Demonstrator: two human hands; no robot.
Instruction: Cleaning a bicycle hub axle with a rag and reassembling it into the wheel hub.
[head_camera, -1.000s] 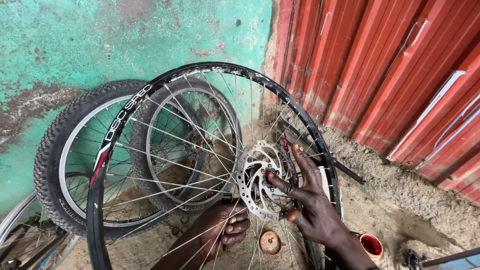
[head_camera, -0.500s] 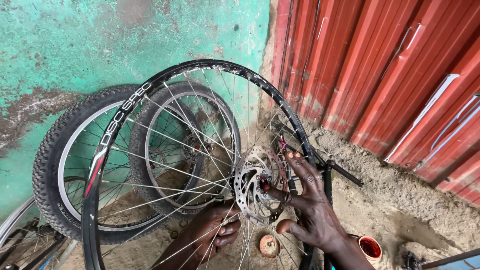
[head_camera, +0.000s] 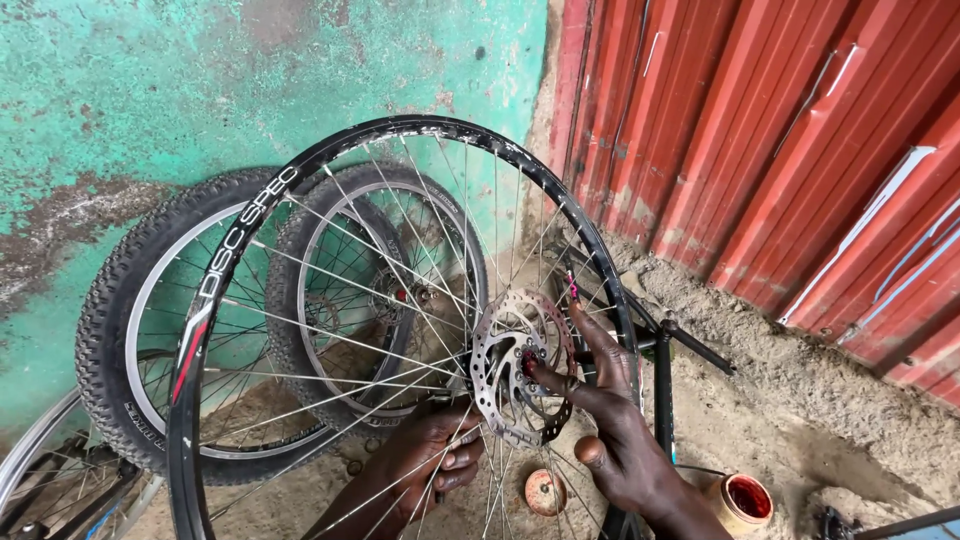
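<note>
Two tyred wheels (head_camera: 150, 350) lean on the green wall, unmoved. Bare black rim (head_camera: 215, 290) now stands more upright; left hand (head_camera: 435, 460) stays clenched at its hub. Right hand (head_camera: 610, 420), fingers spread, has shifted fingertips onto the disc rotor (head_camera: 520, 365); red-filled pot (head_camera: 740, 500) beside it.

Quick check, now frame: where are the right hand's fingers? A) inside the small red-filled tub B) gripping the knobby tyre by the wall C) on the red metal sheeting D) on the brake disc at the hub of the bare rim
D: the right hand has its fingertips pressed on the brake disc at the hub of the black spoked rim, while the left hand grips behind the spokes at the hub.
</note>
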